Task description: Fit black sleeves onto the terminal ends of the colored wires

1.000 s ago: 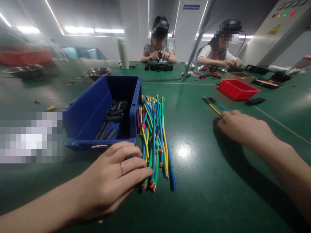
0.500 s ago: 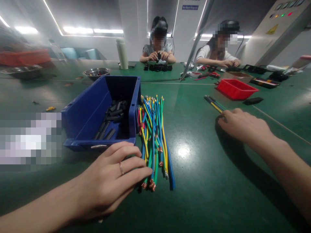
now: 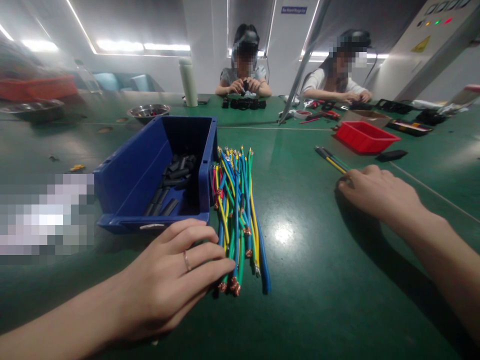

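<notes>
Green surface (image 3: 318,280) fills the view and runs far across a workshop lit by ceiling strips. At the far side two people sit, each with both hands busy over small black parts. A pale bottle (image 3: 188,82) stands upright near them, with a steel bowl (image 3: 149,111) a little closer.

Near the middle stands a blue bin (image 3: 127,175), its open front facing the camera, with short black tubes (image 3: 172,187) lying loose on its floor. Just beside the bin's right wall lies a bundle of wires (image 3: 238,215) in blue, green, yellow and red, stretched away from the camera, bare copper ends showing at its near end.

The left hand (image 3: 168,285) rests palm down on the surface in front of the bin, a ring (image 3: 186,260) on one finger. Its grip is loose and wide: the fingers lie stretched out, their tips touching the near end of the bundle without closing round it.

The right hand (image 3: 378,192) lies knuckles up well apart to the right. Its fingertips meet the near end of a pair of wires (image 3: 330,159), yellow and green, that lie flat on the surface and point toward a red tray (image 3: 362,137). Whether that grip pinches the pair or only touches it, I cannot tell, since the fingertips are hidden under the hand.
</notes>
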{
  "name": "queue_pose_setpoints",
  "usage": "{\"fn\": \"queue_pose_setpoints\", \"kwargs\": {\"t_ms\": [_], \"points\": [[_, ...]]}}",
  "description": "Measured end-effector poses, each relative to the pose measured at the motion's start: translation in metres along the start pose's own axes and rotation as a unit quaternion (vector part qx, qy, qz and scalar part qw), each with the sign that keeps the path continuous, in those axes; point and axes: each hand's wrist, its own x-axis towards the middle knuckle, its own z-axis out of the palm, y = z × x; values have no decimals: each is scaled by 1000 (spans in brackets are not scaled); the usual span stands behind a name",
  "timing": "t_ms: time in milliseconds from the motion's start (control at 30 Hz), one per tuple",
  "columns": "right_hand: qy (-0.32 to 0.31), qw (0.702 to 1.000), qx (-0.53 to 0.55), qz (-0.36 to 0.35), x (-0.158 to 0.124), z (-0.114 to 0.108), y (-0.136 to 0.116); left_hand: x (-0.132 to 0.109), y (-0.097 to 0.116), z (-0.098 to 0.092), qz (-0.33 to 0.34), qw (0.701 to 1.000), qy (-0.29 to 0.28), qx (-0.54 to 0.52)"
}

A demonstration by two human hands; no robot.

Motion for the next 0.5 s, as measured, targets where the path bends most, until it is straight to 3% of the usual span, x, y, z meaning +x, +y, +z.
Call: {"fn": "queue_pose_setpoints", "kwargs": {"t_ms": [233, 500], "points": [[51, 997, 38, -37, -7, -9, -8, 0, 0, 0, 1, 1000, 4, 0], [132, 974, 110, -147, -38, -30, -52, 1, 1, -1, -8, 1000, 0, 14]]}}
